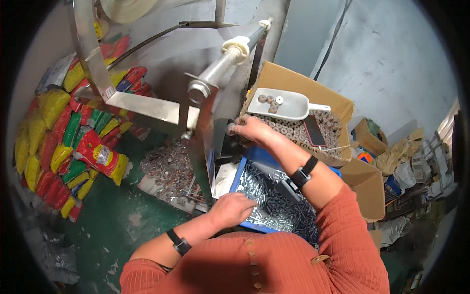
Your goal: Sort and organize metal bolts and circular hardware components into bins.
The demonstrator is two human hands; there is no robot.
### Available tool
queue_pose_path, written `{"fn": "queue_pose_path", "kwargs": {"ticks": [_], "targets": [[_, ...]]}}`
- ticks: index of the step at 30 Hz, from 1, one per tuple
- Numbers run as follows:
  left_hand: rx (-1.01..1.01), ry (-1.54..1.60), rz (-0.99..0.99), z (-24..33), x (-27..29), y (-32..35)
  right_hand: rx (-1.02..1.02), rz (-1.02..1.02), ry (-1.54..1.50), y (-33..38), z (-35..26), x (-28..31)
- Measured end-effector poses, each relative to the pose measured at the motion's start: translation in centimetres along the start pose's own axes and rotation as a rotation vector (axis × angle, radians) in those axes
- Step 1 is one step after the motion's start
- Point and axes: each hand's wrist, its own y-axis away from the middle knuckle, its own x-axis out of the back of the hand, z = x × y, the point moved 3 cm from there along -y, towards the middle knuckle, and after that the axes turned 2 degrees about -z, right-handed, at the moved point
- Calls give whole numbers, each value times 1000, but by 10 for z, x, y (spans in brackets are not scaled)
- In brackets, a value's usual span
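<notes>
The left hand [231,209] lies palm down in the blue tray [238,177], fingers curled into the silver screws [274,203] — whether it grips any I cannot tell. The right hand [248,130] reaches to the steel machine [205,117], fingers pinched together on something too small to make out. Behind it, a cardboard box [293,83] of washers [289,130] — a white scoop [289,104] and a phone [314,130] on top.

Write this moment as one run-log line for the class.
left hand: on screws in blue bin | right hand: at machine | scoop: on box
</notes>
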Motion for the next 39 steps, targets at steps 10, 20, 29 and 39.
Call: {"fn": "queue_pose_path", "kwargs": {"ticks": [10, 20, 29, 39], "targets": [[21, -69, 31, 3, 1, 4, 43, -240, 860, 203, 192, 40], [115, -176, -68, 13, -3, -11, 157, -206, 781, 265, 266, 18], [158, -155, -81, 18, -3, -7, 278, -151, 811, 254, 274, 11], [118, -96, -26, 14, 1, -4, 341, -120, 761, 257, 260, 12]]}}
